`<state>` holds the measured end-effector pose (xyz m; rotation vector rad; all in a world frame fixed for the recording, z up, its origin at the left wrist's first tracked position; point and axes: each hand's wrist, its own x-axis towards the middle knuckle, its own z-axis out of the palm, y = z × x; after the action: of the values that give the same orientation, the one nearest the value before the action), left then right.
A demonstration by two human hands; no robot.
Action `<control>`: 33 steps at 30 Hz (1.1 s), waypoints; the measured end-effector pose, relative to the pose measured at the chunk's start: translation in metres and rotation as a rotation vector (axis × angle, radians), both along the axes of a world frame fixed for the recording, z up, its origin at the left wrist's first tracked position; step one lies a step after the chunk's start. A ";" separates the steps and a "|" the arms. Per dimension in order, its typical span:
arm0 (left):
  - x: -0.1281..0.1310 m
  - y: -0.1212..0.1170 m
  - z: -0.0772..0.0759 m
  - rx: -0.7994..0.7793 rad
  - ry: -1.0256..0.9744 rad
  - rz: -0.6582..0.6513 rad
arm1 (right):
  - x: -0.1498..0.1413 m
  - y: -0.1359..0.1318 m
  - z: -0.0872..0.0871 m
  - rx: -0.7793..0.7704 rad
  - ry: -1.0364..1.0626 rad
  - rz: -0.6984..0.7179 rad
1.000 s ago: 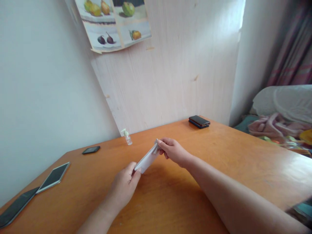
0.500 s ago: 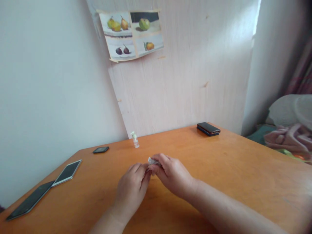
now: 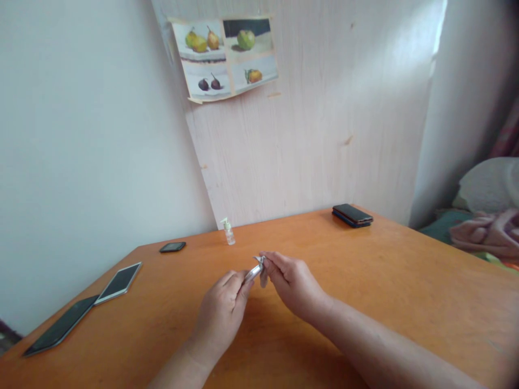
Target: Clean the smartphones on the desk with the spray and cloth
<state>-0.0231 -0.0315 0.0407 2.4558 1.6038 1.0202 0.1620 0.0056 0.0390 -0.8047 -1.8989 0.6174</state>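
Observation:
Both my hands meet over the middle of an orange wooden table (image 3: 385,281). Between them is a small folded piece of white paper (image 3: 255,268). My left hand (image 3: 223,310) pinches its near end with closed fingers. My right hand (image 3: 294,283) pinches its far end, fingers curled over it. The paper is held just above the tabletop and is mostly hidden by my fingertips.
A small clear pump bottle (image 3: 228,231) stands by the wall. A small dark phone (image 3: 172,247) lies left of it; two larger phones (image 3: 119,282) (image 3: 60,327) lie at the left edge. Stacked phones (image 3: 352,214) sit at the back right. Bedding (image 3: 482,227) lies beyond the table.
A second ago the paper was a long folded strip stretched between my hands. It is now folded much smaller, and my hands have come close together. The view has tilted up slightly.

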 end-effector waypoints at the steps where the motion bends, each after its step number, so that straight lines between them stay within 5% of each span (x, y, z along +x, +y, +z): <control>1: -0.001 0.000 -0.001 0.007 0.005 -0.007 | -0.002 -0.006 0.001 0.007 -0.007 0.033; 4: -0.002 0.001 -0.004 0.030 0.027 -0.034 | -0.007 -0.016 0.004 0.018 -0.049 0.082; 12: 0.002 -0.002 0.002 0.012 0.039 -0.005 | 0.007 0.018 -0.005 -0.070 -0.093 -0.260; 19: -0.001 -0.001 -0.002 0.034 0.067 -0.056 | -0.005 -0.019 0.006 0.057 -0.201 -0.088; 26: 0.000 0.000 -0.002 0.045 0.014 -0.026 | 0.011 0.021 -0.006 -0.053 -0.202 -0.354; 33: -0.003 0.000 -0.004 0.043 0.039 -0.069 | -0.007 -0.021 0.003 0.114 -0.198 -0.108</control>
<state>-0.0258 -0.0316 0.0369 2.5552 1.5119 1.0133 0.1555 -0.0158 0.0424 -0.9147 -2.0342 0.3704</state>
